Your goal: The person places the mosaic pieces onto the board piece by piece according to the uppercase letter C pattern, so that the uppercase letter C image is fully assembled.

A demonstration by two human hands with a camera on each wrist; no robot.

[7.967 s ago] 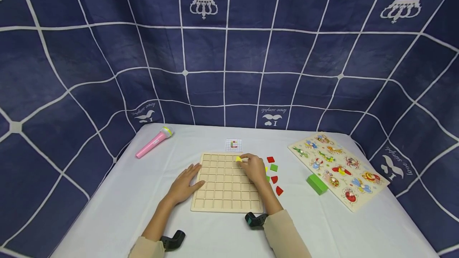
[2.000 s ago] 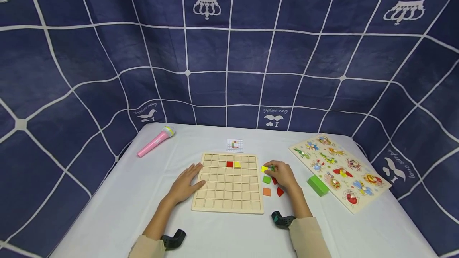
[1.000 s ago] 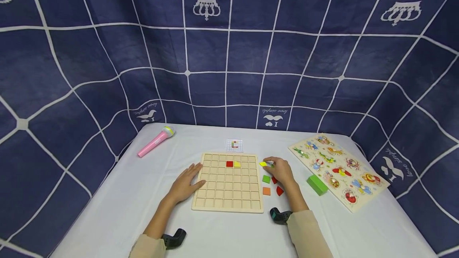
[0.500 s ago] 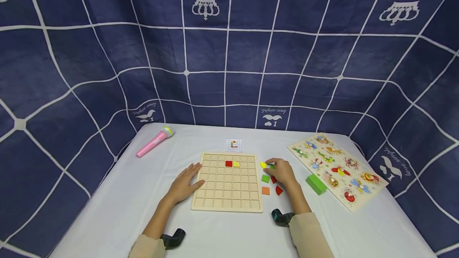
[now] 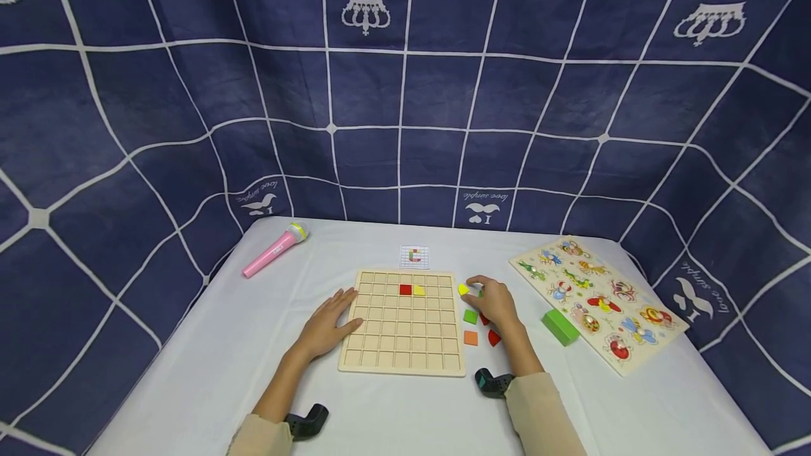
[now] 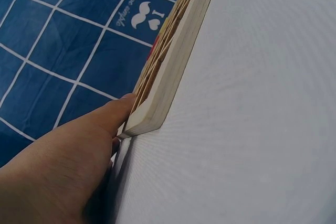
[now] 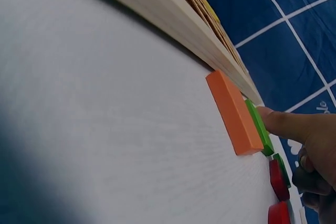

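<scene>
Wooden grid board [image 5: 402,322] is steadied at its left edge by flat, relaxed left hand [image 5: 326,326]. Yellow quarter-round tile [image 5: 464,290] is pinched in right hand [image 5: 497,303], just right of board. Pick step judged done; next, tile must be carried over, oriented, and seated beside red tile [image 5: 405,290].

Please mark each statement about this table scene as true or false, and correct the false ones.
1. The left hand rests at the left edge of the wooden grid board. True.
2. The board holds a red piece beside a yellow piece. True.
3. The pink toy microphone lies on the board. False: it lies on the table, far left of it.
4. The right hand is over the board. False: it is right of it, among the loose pieces, by a green piece.
</scene>
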